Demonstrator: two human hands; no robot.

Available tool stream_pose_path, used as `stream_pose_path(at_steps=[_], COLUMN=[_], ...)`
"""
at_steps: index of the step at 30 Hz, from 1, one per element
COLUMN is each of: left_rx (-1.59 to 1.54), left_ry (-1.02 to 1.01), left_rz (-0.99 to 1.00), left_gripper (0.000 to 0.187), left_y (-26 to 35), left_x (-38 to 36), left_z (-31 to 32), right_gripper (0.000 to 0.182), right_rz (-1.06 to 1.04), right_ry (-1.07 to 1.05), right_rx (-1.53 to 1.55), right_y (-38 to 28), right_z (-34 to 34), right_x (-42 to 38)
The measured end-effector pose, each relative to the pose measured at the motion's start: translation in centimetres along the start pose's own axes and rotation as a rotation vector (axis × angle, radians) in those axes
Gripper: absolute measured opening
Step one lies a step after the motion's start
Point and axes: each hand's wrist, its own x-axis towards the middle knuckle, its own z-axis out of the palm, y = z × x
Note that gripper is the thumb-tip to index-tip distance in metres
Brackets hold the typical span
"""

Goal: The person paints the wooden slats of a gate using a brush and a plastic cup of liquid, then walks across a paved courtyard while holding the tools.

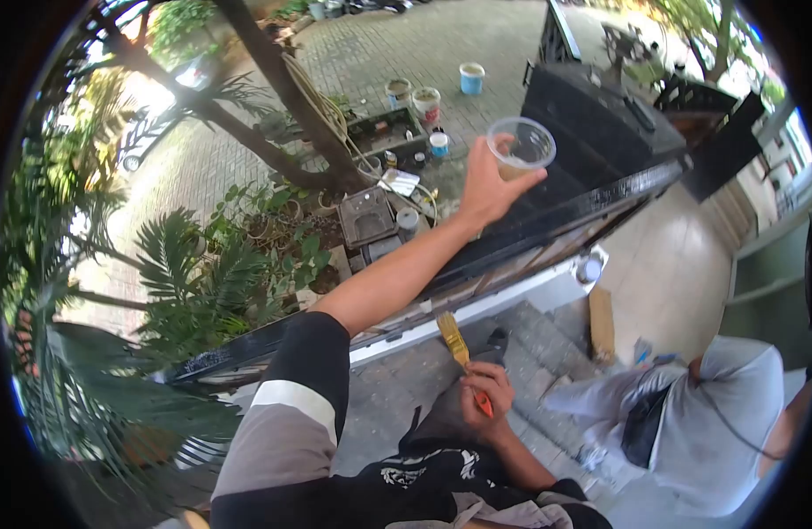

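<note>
My left hand (494,183) is stretched out over the black ledge (591,123), its fingers and thumb around a clear plastic cup (522,144). What the cup contains is hard to make out. Lower down, near my body, my right hand (487,397) is closed on the orange-red handle of a paintbrush (455,342). The brush points up and slightly left, its yellowish bristles in the air below the white strip at the foot of the black structure.
A co-worker in light grey clothes (715,432) is at the lower right. Beyond the ledge stand paint buckets (471,79), a planter box (379,132) and a tree trunk (291,97). Palm leaves (177,264) fill the left. A small can (588,270) stands on the white strip.
</note>
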Motion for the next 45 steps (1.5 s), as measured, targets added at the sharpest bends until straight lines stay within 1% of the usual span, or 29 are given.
stream_pose_path(at_steps=[2,3,5,7,9,12,13,15,16,19,20,21,23,25,26,27,28,29,31,33,34,36,37,39,40,41,43,44,45], left_rx=[-0.011,-0.017,0.052,0.113,0.118,0.048,0.042,0.022,0.060,0.017,0.000,0.088,0.166,0.172,0.308,0.293,0.196,0.069,0.150,0.112,0.114,0.053,0.059,0.084,0.060,0.052,-0.038,-0.052,-0.073], left_ry=[0.041,0.044,0.054,0.053,0.125,0.291,0.293,0.325,0.340,0.259,0.226,0.201,0.174,0.160,0.112,0.113,0.184,0.221,0.243,0.293,0.294,0.308,0.295,0.200,0.169,0.114,0.041,0.007,-0.058], left_rz=[0.045,0.059,0.122,0.240,0.366,0.299,0.300,0.167,0.157,0.036,-0.011,-0.039,-0.031,-0.120,-0.140,-0.217,-0.236,-0.320,-0.377,-0.360,-0.349,-0.349,-0.333,-0.176,-0.151,-0.138,-0.043,0.007,0.021], left_gripper=[0.073,0.072,0.072,0.077,0.077,0.079,0.079,0.079,0.079,0.079,0.081,0.079,0.074,0.075,0.076,0.075,0.072,0.072,0.073,0.072,0.072,0.069,0.069,0.066,0.064,0.064,0.061,0.057,0.057], left_y=[0.3,0.8,1.8,2.0,3.5,5.8,7.2,9.0,9.3,11.1,11.1,12.1,12.6,13.3,14.2,14.6,14.5,15.1,15.6,16.5,17.2,18.3,18.0,17.6,17.7,17.2,16.3,15.8,15.2], left_x=[0.0,0.0,-0.1,-0.2,-0.4,-1.5,-2.1,-4.3,-5.5,-11.0,-13.3,-15.7,-20.4,-24.8,-26.8,-28.8,-30.7,-32.0,-34.0,-34.4,-34.0,-32.5,-31.7,-28.9,-27.3,-25.7,-22.0,-20.3,-18.6], left_z=[-0.2,-0.5,-1.1,-1.3,-2.0,-2.6,-3.5,-5.7,-6.8,-12.2,-14.3,-17.1,-22.5,-27.6,-30.3,-32.8,-34.9,-37.1,-41.6,-44.4,-45.3,-46.5,-46.9,-46.8,-46.2,-45.8,-43.9,-42.7,-41.5], right_gripper=[0.022,0.022,0.025,0.025,0.021,0.022,0.022,0.021,0.021,0.022,0.022,0.023,0.024,0.022,0.023,0.024,0.024,0.021,0.018,0.016,0.016,0.017,0.017,0.019,0.020,0.020,0.024,0.024,0.025], right_rz=[0.001,-0.045,0.087,0.049,0.069,-0.042,-0.097,-0.075,-0.073,-0.035,0.010,0.059,0.167,0.441,0.383,0.320,0.337,0.346,0.358,0.600,0.591,0.223,0.220,0.261,0.239,0.267,0.512,0.549,0.695], right_ry=[0.029,-0.029,0.115,0.012,0.010,-0.121,-0.184,-0.159,-0.156,-0.114,-0.086,-0.057,0.064,0.027,-0.011,-0.053,-0.016,-0.036,-0.052,-0.057,-0.053,-0.194,-0.174,-0.249,-0.209,-0.159,-0.140,-0.078,-0.036], right_rx=[-0.056,-0.050,0.001,0.016,-0.023,-0.005,-0.021,-0.031,-0.044,-0.091,-0.095,-0.103,-0.016,0.039,0.008,-0.019,-0.029,-0.019,-0.011,0.166,0.172,-0.215,-0.208,-0.308,-0.360,-0.366,-0.443,-0.447,-0.365], right_y=[-0.6,-0.7,-0.8,-1.4,-2.9,-3.0,-2.9,-3.5,-4.1,-5.3,-5.3,-5.3,-4.6,-5.9,-4.7,-3.6,-4.1,-4.9,-7.3,-9.7,-9.7,-8.3,-8.0,-7.8,-8.1,-8.4,-9.9,-10.2,-10.3], right_z=[-0.6,-0.9,-1.5,-2.7,-3.6,-5.7,-6.4,-7.1,-7.3,-6.5,-5.7,-4.7,-0.4,4.0,5.6,7.2,8.6,9.9,11.7,13.3,13.8,14.5,14.8,14.5,14.4,14.0,13.0,12.5,12.1], right_x=[-0.2,-0.4,-0.9,-0.6,-0.9,-1.1,-1.5,-2.1,-2.2,-3.2,-3.9,-4.7,-6.4,-6.8,-8.0,-9.0,-9.2,-9.4,-9.8,-9.4,-9.7,-10.7,-11.3,-13.0,-13.7,-14.5,-15.8,-16.9,-17.9])
